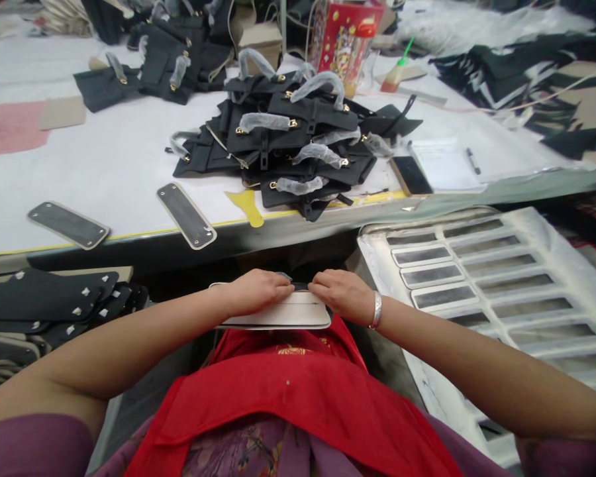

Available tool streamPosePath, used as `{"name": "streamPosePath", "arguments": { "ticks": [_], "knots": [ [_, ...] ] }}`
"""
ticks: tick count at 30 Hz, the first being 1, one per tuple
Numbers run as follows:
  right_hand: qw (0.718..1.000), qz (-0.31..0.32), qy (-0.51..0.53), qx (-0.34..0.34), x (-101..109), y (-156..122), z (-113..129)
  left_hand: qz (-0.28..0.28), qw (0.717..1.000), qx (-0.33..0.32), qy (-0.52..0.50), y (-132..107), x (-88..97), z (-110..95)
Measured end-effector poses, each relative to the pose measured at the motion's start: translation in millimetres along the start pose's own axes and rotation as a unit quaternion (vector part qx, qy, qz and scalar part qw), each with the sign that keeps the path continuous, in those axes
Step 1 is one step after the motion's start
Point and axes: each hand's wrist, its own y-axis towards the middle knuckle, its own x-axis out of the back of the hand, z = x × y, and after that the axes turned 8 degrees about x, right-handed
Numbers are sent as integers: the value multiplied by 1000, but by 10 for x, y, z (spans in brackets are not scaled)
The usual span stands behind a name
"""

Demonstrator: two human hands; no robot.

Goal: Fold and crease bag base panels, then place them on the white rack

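Observation:
Close above my lap I hold a pale flat panel (283,313) with rounded corners and a dark layer along its lower edge. My left hand (261,291) is closed over its far edge, left of the middle. My right hand (345,296) grips near the right end, its fingertips bent and close to those of the left. A bit of dark material shows between the hands, mostly hidden by the fingers. On the table edge ahead lie two dark oblong pieces with pale rims and corner rivets, a left one (69,225) and a right one (186,216).
A heap of black bag parts (298,132) with wrapped handles covers the table's middle. At right stands a slotted white rack (496,298) with several oblong pieces. Stacked dark panels (44,301) sit at left. A phone (411,175) and glue bottle (395,76) lie farther back.

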Motion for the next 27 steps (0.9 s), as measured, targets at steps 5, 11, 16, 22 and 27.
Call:
{"name": "streamPosePath", "arguments": {
  "ticks": [5, 11, 16, 22, 27],
  "knots": [
    [999, 28, 15, -19, 133, 60, 20, 23, 999, 0, 37, 1, -9, -16],
    [971, 46, 199, -125, 191, 286, -176, 38, 994, -33, 96, 2, 19, -25],
    [867, 128, 452, -165, 69, 471, -367, 38, 994, -49, 93, 14, 50, -49],
    [812, 153, 542, -155, -8, 615, -394, 48, 991, -87, 94, -38, 17, 41],
    [799, 144, 560, -164, -25, 673, -383, 74, 994, -73, 9, -151, 73, 215]
  ]
}}
